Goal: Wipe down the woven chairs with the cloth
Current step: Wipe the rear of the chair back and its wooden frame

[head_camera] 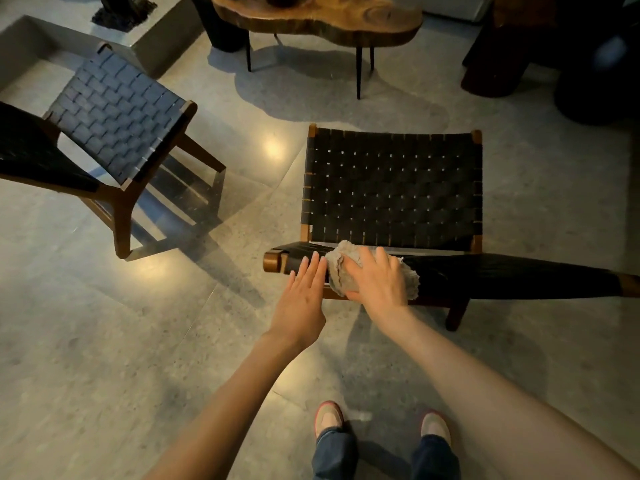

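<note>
A black woven chair [393, 188] with a wooden frame stands in front of me, seen from behind its backrest. A crumpled grey cloth [341, 271] lies on the top edge of the backrest near its left end. My right hand [377, 278] lies over the cloth, fingers curled round it. My left hand [304, 289] is flat with straight fingers, its fingertips touching the backrest just left of the cloth. A second black woven chair [114, 116] stands to the left, angled away.
A live-edge wooden table [322, 19] on thin black legs stands behind the chairs. A grey concrete block [152, 46] is at the back left, dark furniture [519, 57] at the back right. My shoes [329, 415] stand on the polished grey floor [104, 341].
</note>
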Motion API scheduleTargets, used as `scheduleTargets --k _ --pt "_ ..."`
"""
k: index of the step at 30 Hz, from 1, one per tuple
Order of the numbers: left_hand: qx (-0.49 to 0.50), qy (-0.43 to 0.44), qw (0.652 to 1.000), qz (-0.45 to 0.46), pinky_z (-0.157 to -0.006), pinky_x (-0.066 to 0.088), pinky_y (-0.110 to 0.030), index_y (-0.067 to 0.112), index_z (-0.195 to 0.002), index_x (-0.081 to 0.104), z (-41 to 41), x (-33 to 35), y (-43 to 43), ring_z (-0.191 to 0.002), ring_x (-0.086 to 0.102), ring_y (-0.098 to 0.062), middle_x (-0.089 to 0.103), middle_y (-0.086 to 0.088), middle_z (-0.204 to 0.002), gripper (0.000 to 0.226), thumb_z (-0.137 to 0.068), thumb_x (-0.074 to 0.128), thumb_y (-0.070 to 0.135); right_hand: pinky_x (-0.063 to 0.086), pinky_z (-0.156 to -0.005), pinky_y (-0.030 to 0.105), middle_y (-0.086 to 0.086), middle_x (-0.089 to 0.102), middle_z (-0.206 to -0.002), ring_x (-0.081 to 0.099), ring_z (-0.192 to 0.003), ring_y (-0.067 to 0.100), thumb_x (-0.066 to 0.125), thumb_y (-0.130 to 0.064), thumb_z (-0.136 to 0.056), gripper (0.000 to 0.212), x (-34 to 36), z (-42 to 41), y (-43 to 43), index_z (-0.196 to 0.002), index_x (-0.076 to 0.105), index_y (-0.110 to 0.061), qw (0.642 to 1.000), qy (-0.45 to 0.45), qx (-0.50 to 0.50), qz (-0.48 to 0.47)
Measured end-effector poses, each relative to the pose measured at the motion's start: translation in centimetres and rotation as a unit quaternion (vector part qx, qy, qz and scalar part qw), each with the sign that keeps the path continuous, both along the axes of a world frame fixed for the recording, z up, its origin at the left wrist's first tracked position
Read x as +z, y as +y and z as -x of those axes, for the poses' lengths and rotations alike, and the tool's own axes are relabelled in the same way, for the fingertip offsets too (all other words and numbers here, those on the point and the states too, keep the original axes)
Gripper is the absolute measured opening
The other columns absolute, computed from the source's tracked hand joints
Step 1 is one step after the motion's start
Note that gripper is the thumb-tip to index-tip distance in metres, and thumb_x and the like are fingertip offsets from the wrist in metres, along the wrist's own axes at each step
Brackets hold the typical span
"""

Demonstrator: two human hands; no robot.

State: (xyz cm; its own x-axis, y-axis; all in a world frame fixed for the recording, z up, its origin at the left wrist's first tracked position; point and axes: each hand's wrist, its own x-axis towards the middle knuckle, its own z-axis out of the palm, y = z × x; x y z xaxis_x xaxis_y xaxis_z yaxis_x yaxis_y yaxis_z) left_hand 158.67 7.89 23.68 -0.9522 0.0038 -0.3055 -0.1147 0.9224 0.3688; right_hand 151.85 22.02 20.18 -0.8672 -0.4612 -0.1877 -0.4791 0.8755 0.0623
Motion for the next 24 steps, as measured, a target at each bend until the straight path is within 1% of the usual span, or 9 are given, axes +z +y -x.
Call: scheduleTargets --k 3,5,9,12,17,20,24 --pt "-0.020 -0.003 1.000 -0.006 -0.109 -0.013 -0.028 0.018 -0.150 -0.010 0.8 0.1 3.3 -0.143 -0.017 -0.017 -0.015 0.000 -0.158 0.082 -0.094 0.049 0.005 0.039 -0.088 0.036 0.006 0.042 -0.127 0.041 -0.110 0.024 0.061 -0.054 -0.083 0.068 0.1 0.3 4.1 -0.139 0.031 -0.031 1.000 0.004 -0.008 -0.012" --pt "-0.027 -0.008 1.000 -0.011 -0.110 -0.011 -0.028 0.018 -0.150 -0.008 1.5 0.2 5.9 -0.144 -0.016 -0.017 -0.014 0.000 -0.158 0.080 -0.094 0.046 0.002 0.039 -0.088 0.036 0.006 0.044 -0.125 0.042 -0.108 0.024 0.064 -0.053 -0.081 0.067 0.1 0.5 7.0 -0.137 0.035 -0.031 1.000 0.004 -0.015 -0.014" --pt "-0.039 -0.029 0.999 -0.010 -0.113 -0.008 -0.030 0.017 -0.150 -0.008 2.6 0.4 11.3 -0.144 -0.016 -0.018 -0.014 -0.001 -0.158 0.079 -0.093 0.044 -0.001 0.039 -0.088 0.036 0.006 0.045 -0.126 0.043 -0.107 0.025 0.065 -0.053 -0.080 0.066 0.0 1.2 12.4 -0.136 0.039 -0.032 1.000 0.002 -0.005 -0.011" --pt "-0.028 -0.048 0.998 0.007 -0.115 -0.007 -0.032 0.015 -0.150 -0.008 3.1 0.5 15.7 -0.144 -0.015 -0.019 -0.014 -0.003 -0.158 0.077 -0.095 0.043 0.001 0.038 -0.092 0.037 0.006 0.044 -0.128 0.040 -0.111 0.026 0.066 -0.050 -0.080 0.064 0.0 2.0 16.4 -0.135 0.039 -0.031 1.000 -0.012 -0.003 0.001" --pt "0.018 -0.085 0.996 0.034 -0.116 -0.004 -0.034 0.014 -0.150 -0.007 3.9 0.6 22.9 -0.145 -0.013 -0.022 -0.014 -0.006 -0.158 0.075 -0.095 0.043 0.004 0.036 -0.094 0.038 0.007 0.041 -0.132 0.038 -0.117 0.027 0.060 -0.057 -0.082 0.064 0.7 3.4 23.3 -0.136 0.039 -0.029 1.000 -0.023 0.012 -0.014" --pt "0.017 -0.096 0.995 0.038 -0.116 -0.003 -0.035 0.014 -0.150 -0.006 4.4 0.6 26.6 -0.145 -0.013 -0.024 -0.014 -0.008 -0.158 0.076 -0.094 0.044 0.004 0.036 -0.091 0.036 0.006 0.042 -0.131 0.039 -0.116 0.026 0.058 -0.055 -0.084 0.059 1.4 4.3 27.7 -0.134 0.041 -0.029 0.999 -0.019 0.024 -0.017" --pt "0.003 -0.111 0.994 0.017 -0.116 -0.003 -0.036 0.018 -0.151 -0.005 5.2 0.6 30.8 -0.145 -0.014 -0.023 -0.014 -0.006 -0.158 0.079 -0.092 0.045 0.001 0.035 -0.091 0.035 0.004 0.041 -0.132 0.038 -0.117 0.025 0.058 -0.053 -0.085 0.057 2.7 4.9 32.4 -0.134 0.041 -0.030 0.999 -0.022 0.015 -0.027"
